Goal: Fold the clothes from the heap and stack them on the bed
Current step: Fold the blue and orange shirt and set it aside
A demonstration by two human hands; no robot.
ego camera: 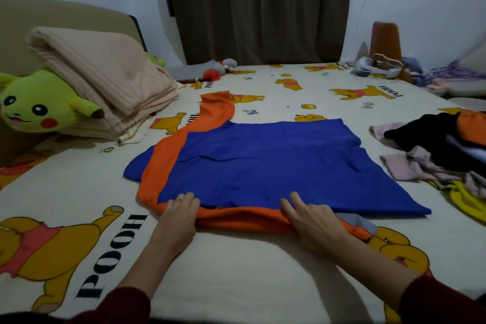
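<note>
- Blue-and-orange garment (263,166) lies spread flat at the bed's (236,271) centre, one orange sleeve reaching toward 11 o'clock.
- Left hand (178,216), at 7 o'clock of the garment, rests flat-fingered on its near hem.
- Right hand (313,221), at 5 o'clock, lies on the same hem with fingers straight.
- Heap of clothes (441,152) sits at 3 o'clock.

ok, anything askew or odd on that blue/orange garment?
Yes. The blue and orange garment lies uneven: an orange sleeve sticks out at the far left corner, and the orange layer pokes out along the near edge under both hands. A grey patch peeks out near the right hand.
</note>
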